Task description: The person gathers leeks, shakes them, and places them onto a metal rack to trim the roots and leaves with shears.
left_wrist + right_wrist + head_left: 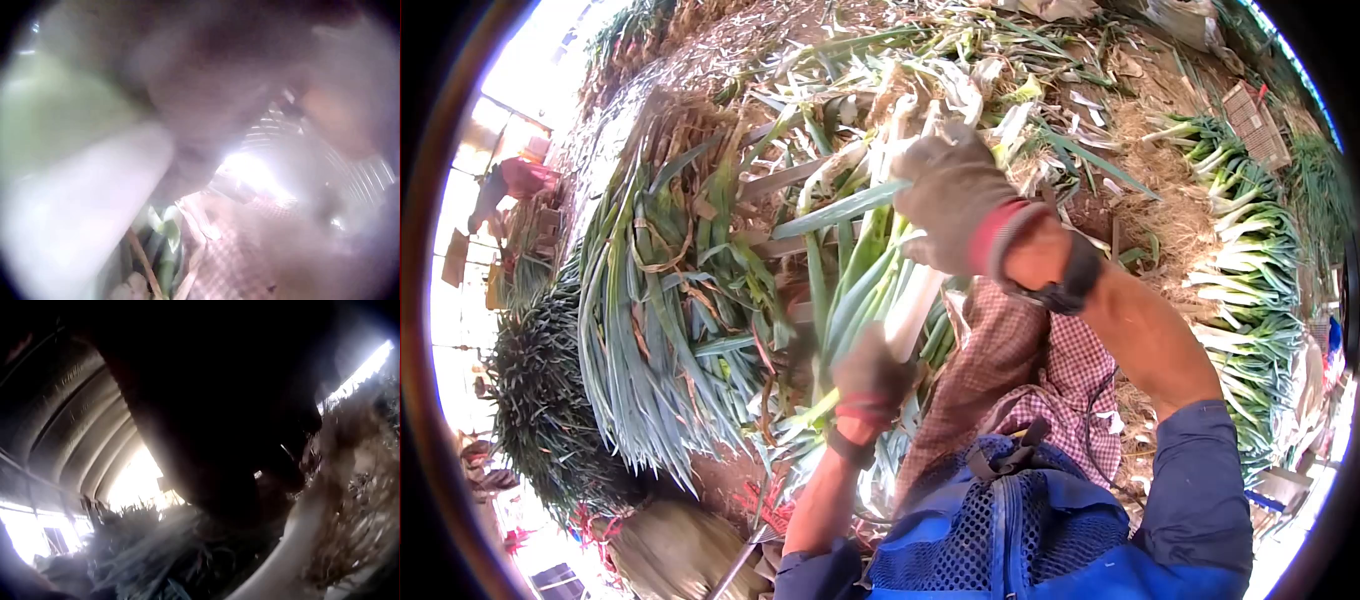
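Leek (918, 300): here between the hands, pale shaft slanting from the left hand (872, 378) up toward the right hand (960, 200); root end, can't tell.
Left hand: curled round the shaft, fingers blurred.
Right hand: gloved, fingers bent; pinching or not, can't tell.
Roof (81, 431): arched ribs, right wrist view only.
Leek row (1245, 280): head view alone catches it, right side.
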### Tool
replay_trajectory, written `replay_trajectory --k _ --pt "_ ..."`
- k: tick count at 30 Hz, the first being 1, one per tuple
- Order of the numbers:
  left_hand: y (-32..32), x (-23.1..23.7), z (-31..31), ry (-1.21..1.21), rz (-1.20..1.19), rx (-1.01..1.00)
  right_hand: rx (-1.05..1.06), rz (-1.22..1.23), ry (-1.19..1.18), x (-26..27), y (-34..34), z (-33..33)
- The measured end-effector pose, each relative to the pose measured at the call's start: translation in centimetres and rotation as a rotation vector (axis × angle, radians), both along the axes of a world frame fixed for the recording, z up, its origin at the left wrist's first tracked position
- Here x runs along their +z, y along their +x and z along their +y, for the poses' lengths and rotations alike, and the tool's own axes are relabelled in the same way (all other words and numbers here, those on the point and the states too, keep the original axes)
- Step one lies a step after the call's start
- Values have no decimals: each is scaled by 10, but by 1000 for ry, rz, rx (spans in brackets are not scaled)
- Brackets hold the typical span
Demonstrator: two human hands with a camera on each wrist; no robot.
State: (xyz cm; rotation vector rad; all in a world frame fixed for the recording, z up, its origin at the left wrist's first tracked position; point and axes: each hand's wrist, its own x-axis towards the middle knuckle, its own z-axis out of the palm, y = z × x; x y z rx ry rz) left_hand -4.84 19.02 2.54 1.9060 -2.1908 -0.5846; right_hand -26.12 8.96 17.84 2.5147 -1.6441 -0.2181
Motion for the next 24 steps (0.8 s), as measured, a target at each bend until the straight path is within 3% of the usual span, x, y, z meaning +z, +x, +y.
replay_trajectory --k 1,3,5,7,8,9,10,11,13,15,16,18,19,21,23,24 --pt "-1 -2 4 -57 5 -16 8 208 219 5 11 -6" --pt "-1 2 8 -71 -6 -35 -91 385 359 -17 10 -22" --pt "2 8 15 -19 22 -59 -406 129 -135 -44 -49 -60" --pt "7 8 14 41 -3 -33 -791 -117 -71 6 -103 -69" --pt "13 0 11 6 31 -29 -694 -105 -340 5 -119 -60" --pt "17 -4 10 -24 63 -24 -563 -118 -434 10 -113 -46" --pt "13 21 2 122 61 0 -431 -118 -524 14 -107 -32" --pt "11 27 -5 122 61 -7 -279 -142 -447 29 -81 -12" --pt "9 35 -11 259 4 11 -51 -11 -39 32 -25 19" --pt "15 38 -14 319 31 -3 284 25 -164 -13 14 51" --pt "27 29 -14 338 282 -130 425 16 -224 -40 31 63" --pt "42 41 -14 421 503 -335 522 -150 -325 -65 43 66" --pt "39 63 -14 411 506 -306 530 -229 -393 -66 42 61" --pt "27 103 -8 183 380 -106 527 -143 -444 -48 41 36" --pt "31 124 -5 -607 160 -234 380 -70 -563 -11 16 -12" --pt "34 132 3 -613 165 -202 361 -180 -545 32 -7 -30"
